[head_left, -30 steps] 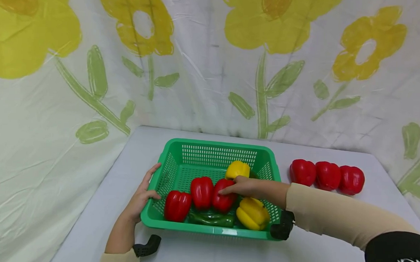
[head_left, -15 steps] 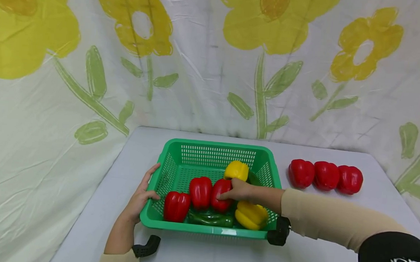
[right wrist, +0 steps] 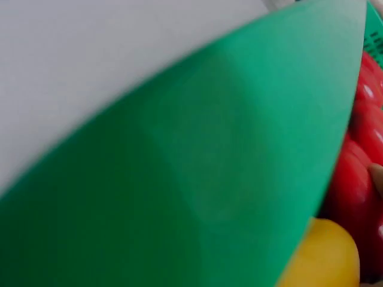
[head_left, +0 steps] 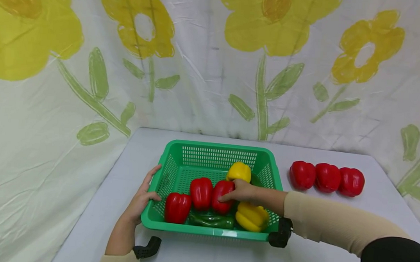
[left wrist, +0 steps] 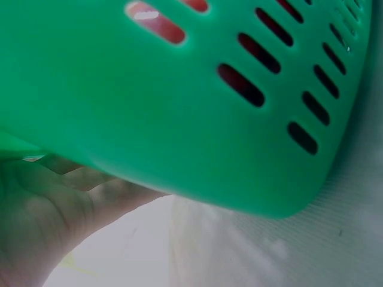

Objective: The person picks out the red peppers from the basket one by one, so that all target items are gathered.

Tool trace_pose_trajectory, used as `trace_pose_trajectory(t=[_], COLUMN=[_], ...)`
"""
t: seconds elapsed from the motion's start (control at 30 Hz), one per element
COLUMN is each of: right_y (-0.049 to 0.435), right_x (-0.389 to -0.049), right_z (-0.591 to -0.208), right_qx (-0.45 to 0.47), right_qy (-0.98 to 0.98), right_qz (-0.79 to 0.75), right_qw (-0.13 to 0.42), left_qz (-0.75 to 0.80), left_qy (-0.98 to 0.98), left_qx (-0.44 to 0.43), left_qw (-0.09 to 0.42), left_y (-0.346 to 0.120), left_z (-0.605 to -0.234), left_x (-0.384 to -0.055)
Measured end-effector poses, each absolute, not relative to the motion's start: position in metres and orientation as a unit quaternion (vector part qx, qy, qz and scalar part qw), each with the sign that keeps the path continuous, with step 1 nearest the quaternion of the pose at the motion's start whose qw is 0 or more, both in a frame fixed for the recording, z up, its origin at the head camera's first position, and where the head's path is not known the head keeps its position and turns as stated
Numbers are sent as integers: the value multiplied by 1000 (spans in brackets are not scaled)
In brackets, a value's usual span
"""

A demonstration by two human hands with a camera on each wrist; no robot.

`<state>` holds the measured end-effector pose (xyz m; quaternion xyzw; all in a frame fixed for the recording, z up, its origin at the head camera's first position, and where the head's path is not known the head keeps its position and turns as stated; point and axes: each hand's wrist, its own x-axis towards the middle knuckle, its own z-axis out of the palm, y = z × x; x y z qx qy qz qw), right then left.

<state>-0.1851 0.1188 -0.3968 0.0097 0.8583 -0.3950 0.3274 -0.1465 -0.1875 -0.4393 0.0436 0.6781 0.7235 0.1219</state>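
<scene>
A green plastic basket [head_left: 205, 231] with slotted walls holds several peppers. My left hand [head_left: 141, 200] grips its left rim, the thumb reaching over the edge; in the left wrist view the hand [left wrist: 54, 209] shows under the basket's wall [left wrist: 149, 119]. Reaching in from the right, my right hand [head_left: 240, 191] holds a red bell pepper [head_left: 220, 205], thumb across its front. Two more red bell peppers [head_left: 201, 193] sit to its left. A yellow bell pepper [head_left: 238, 171] lies behind the hand, another yellow pepper [head_left: 252, 217] in front of it. A long green pepper [head_left: 211, 220] lies along the front wall.
Three red bell peppers [head_left: 327, 177] stand in a row on the white table [head_left: 176, 254], right of the basket. Behind the table hangs a white cloth [head_left: 198, 87] painted with yellow flowers. A partly covered green vegetable [head_left: 256, 180] lies near the basket's right wall.
My right hand has shifted slightly on the red bell pepper, showing more of the green vegetable at the basket's right side. My left hand and the basket have stayed in place.
</scene>
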Motion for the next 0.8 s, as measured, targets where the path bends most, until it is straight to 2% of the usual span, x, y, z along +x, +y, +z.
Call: trace_pose_trajectory(t=[0.4, 0.8], right_y=[119, 121], right_x=[-187, -194], right_z=[-399, -396], right_qx=[41, 26], right_qy=[851, 827], right_qz=[-402, -410], right_qw=[336, 383], left_qz=[720, 716], left_qy=[683, 687], left_qx=[29, 24], left_qw=[121, 121], left_y=[-187, -186], left_z=[-439, -437], left_x=[-145, -144])
